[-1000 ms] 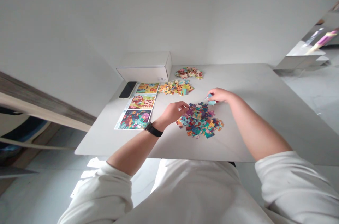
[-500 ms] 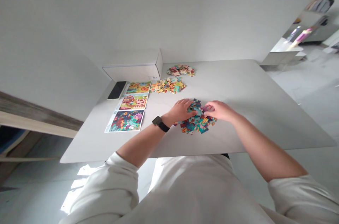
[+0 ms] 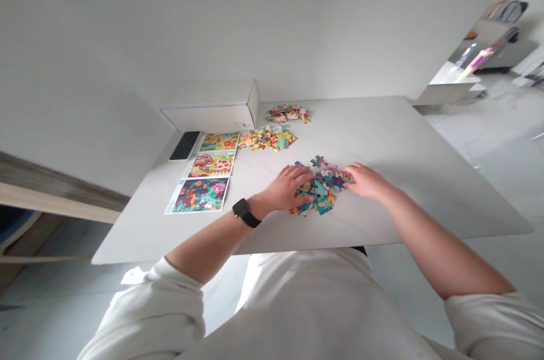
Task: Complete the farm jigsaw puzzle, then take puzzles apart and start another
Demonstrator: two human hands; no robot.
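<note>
A loose heap of multicoloured jigsaw pieces [image 3: 326,181] lies on the white table [image 3: 403,147], in front of me. My left hand [image 3: 284,189] rests flat on the heap's left side, fingers spread over the pieces. My right hand [image 3: 364,181] touches the heap's right edge with its fingertips. Neither hand visibly grips a piece. Farther away lie a yellow-orange pile of pieces [image 3: 267,138] and a red-toned pile [image 3: 288,114]. Several printed picture cards, including a farm scene [image 3: 211,164], lie in a column left of my left hand.
A black smartwatch [image 3: 243,208] is on my left wrist. A black phone [image 3: 185,145] and a white cardboard box [image 3: 210,118] stand at the table's far left corner. White sleeves [image 3: 488,320] show below the near table edge [image 3: 323,248].
My hands have moved apart, from close together over the heap to its left and right sides. The heap's upper part now looks more spread out, and the view has shifted slightly.
</note>
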